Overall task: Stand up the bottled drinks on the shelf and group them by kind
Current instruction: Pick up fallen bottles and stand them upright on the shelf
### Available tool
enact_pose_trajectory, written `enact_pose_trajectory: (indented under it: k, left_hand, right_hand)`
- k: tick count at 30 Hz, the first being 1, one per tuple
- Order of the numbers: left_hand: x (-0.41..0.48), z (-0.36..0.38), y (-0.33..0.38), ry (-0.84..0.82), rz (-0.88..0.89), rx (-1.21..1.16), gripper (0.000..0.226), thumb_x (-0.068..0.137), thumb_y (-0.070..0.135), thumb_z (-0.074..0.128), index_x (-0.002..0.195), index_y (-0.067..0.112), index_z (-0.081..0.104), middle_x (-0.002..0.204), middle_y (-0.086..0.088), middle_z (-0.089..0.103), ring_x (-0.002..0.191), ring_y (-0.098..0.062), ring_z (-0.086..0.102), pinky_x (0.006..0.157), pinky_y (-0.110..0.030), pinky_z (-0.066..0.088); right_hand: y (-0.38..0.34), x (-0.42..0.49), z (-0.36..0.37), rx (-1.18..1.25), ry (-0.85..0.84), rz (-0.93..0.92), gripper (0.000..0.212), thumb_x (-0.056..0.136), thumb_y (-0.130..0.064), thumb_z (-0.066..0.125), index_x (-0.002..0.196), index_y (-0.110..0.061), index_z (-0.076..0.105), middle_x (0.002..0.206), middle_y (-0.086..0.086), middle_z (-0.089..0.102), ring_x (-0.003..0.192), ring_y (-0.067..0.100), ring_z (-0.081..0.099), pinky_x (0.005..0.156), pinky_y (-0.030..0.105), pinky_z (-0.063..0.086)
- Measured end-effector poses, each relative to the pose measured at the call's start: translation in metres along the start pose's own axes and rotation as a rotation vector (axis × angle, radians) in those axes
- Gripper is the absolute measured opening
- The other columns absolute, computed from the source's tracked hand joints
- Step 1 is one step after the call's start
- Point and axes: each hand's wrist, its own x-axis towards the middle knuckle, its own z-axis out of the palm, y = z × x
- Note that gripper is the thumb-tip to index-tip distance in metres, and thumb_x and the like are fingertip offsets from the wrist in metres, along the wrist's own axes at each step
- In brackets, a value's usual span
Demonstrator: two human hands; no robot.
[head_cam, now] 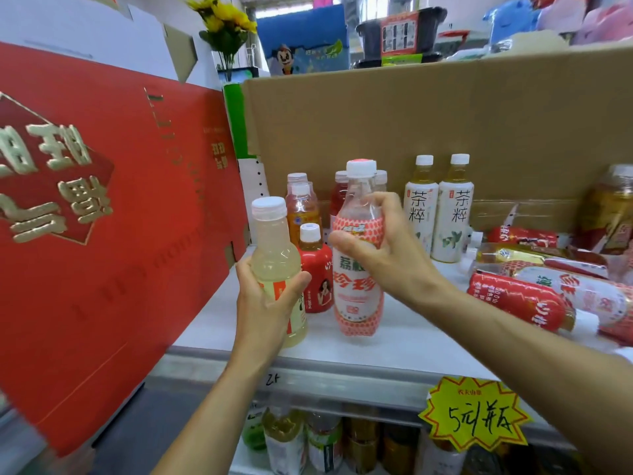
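Note:
My left hand [265, 296] grips a pale yellowish bottle [275, 255] with a white cap, upright at the shelf's front left. My right hand [387, 245] grips the upper body of a clear bottle with a pink-and-white label [358, 296], upright near the shelf middle. Behind them stand a short red-label bottle [317, 269], an orange drink [301, 210] and a red drink [339, 197]. Two white tea bottles [438, 210] stand at the back. Several red-label and pink-label bottles [534, 296] lie on their sides at the right.
A large red gift box [102, 217] leans against the shelf's left side. A cardboard wall [428, 114] closes the back. The white shelf board [411, 341] has a metal front rail with a yellow price tag [476, 413]. More bottles stand on the lower shelf [325, 440].

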Motion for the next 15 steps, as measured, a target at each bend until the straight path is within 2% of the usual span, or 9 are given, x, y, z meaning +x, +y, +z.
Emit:
enact_pose_trajectory:
  k: [5,7,9,10,12,13,15]
  left_hand:
    - [-0.001,-0.002,-0.007,-0.012,-0.01,-0.016,0.073,0.081,0.043,0.072,0.139,0.032,0.03,0.121,0.015,0.056,0.109,-0.004,0.058,0.083,-0.024,0.048]
    - [-0.003,-0.001,-0.008,0.005,-0.012,-0.008,0.074,0.083,0.043,0.071,0.143,0.033,0.028,0.125,0.012,0.055,0.111,-0.007,0.058,0.09,-0.031,0.049]
    - [-0.009,0.002,-0.007,0.08,0.001,0.029,0.08,0.084,0.048,0.071,0.147,0.032,0.024,0.137,0.008,0.047,0.123,-0.011,0.052,0.101,-0.038,0.046]
    - [-0.014,0.004,-0.006,0.154,0.043,0.072,0.084,0.085,0.052,0.071,0.149,0.03,0.022,0.144,0.006,0.039,0.131,-0.013,0.044,0.108,-0.041,0.041]
    - [-0.027,0.01,0.002,0.288,0.255,0.151,0.081,0.084,0.047,0.066,0.149,0.019,0.025,0.146,0.002,0.03,0.139,-0.017,0.033,0.116,-0.043,0.033]
    - [-0.034,0.016,0.008,0.297,0.394,0.164,0.075,0.085,0.039,0.064,0.146,0.014,0.029,0.144,-0.001,0.031,0.139,-0.021,0.033,0.115,-0.045,0.034]
    - [-0.047,0.038,0.024,0.17,0.605,0.176,0.056,0.089,0.028,0.057,0.139,0.013,0.037,0.137,-0.001,0.037,0.133,-0.023,0.039,0.111,-0.045,0.039]
  right_hand:
    - [0.01,-0.005,0.018,0.024,-0.008,0.005,0.065,0.082,-0.04,0.077,0.128,-0.03,0.031,0.12,-0.005,0.058,0.103,0.009,0.066,0.092,0.04,0.057]
    - [0.01,-0.008,0.014,0.007,-0.059,0.035,0.076,0.081,-0.038,0.078,0.137,-0.032,0.028,0.126,-0.007,0.055,0.111,0.007,0.062,0.096,0.035,0.053]
    - [0.012,-0.017,0.001,-0.051,-0.137,0.079,0.087,0.083,-0.033,0.077,0.149,-0.031,0.02,0.133,-0.011,0.049,0.118,0.003,0.054,0.1,0.026,0.046]
    - [0.015,-0.024,-0.01,-0.14,-0.162,0.091,0.088,0.084,-0.033,0.076,0.151,-0.029,0.019,0.138,-0.011,0.046,0.122,0.002,0.048,0.103,0.025,0.041]
    - [0.023,-0.039,-0.042,-0.394,-0.181,0.096,0.081,0.086,-0.038,0.074,0.151,-0.027,0.026,0.15,-0.008,0.039,0.134,0.005,0.036,0.112,0.026,0.029]
    - [0.028,-0.047,-0.062,-0.504,-0.186,0.111,0.076,0.087,-0.039,0.072,0.15,-0.027,0.031,0.152,-0.007,0.037,0.137,0.006,0.032,0.113,0.023,0.024]
    - [0.035,-0.058,-0.103,-0.638,-0.165,0.171,0.062,0.09,-0.037,0.069,0.144,-0.028,0.042,0.148,-0.008,0.04,0.137,0.009,0.033,0.111,0.022,0.023]
